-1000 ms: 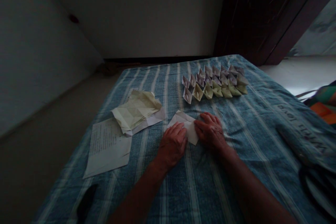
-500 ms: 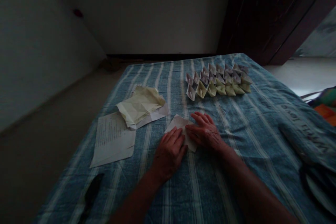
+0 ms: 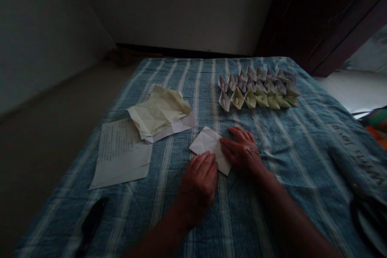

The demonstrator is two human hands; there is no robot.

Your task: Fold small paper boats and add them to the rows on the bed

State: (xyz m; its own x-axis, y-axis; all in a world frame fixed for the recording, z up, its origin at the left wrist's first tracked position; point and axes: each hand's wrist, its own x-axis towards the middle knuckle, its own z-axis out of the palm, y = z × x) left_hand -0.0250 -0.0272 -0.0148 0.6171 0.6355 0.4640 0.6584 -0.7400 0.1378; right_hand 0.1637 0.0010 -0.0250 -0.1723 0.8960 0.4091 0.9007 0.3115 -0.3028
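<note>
A white folded sheet of paper (image 3: 205, 140) lies flat on the cloth in front of me, squarish with crease lines. My left hand (image 3: 202, 175) is at its lower left edge, fingers together and curled over the paper, thumb side partly hidden. On the right edge rests my right hand (image 3: 242, 149), its fingers stretched out, some on the paper and some beyond it. Farther back stand several folded paper boats (image 3: 250, 98) in close rows, yellowish in front and pale or greyish behind.
Creased yellowish sheets (image 3: 160, 111) lie left of the hands, over a printed page (image 3: 121, 157). Large black-handled scissors (image 3: 361, 197) are at the right, a dark handled object (image 3: 92, 219) at the lower left. A striped blue cloth (image 3: 169, 209) covers the table.
My left hand has drawn down toward me, baring more of the folded paper. My right hand slid inward over it, then back toward its right edge. The camera view has tilted down.
</note>
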